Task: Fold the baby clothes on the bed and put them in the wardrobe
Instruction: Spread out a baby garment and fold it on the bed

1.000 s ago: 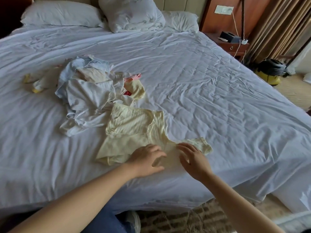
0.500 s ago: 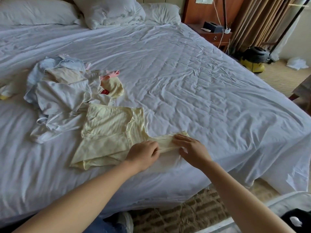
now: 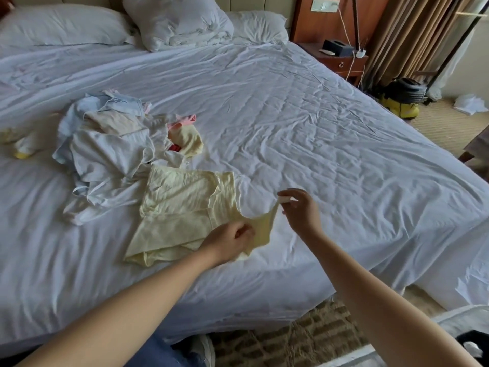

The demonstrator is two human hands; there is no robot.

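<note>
Right now the pale yellow baby top (image 3: 182,207) lies mostly flat near the front edge of the bed (image 3: 330,133). Its body spreads out to the left of the fingers, and one sleeve (image 3: 264,223) is raised off the sheet between the two hands. The right hand (image 3: 301,211) pinches the cuff end of that sleeve between thumb and fingers (image 3: 291,192) and holds it up in the air, so the sleeve slants down toward the left hand (image 3: 229,241). The left fingers (image 3: 242,229) are curled onto the cloth where the sleeve meets the body and grip it there, low against the sheet.

Beyond the left fingers, further up the bed, sits the heap of unfolded baby clothes (image 3: 113,147), its near edge touching the yellow top. Pillows (image 3: 180,22) lie well beyond that. A nightstand (image 3: 341,62) and a yellow vacuum cleaner (image 3: 402,99) stand far off to the right of the right fingers. No wardrobe shows.

The step in hand looks like laying the sleeve across the body. The pinch sits on a narrow strip of thin cloth, so the cuff could slip free and drop in a twist. A hard pull with the right fingers could drag the body askew and rumple its flat layers. If the left grip loosens, the fold line would wander. The top could also catch the heap's edge and pull it along.
</note>
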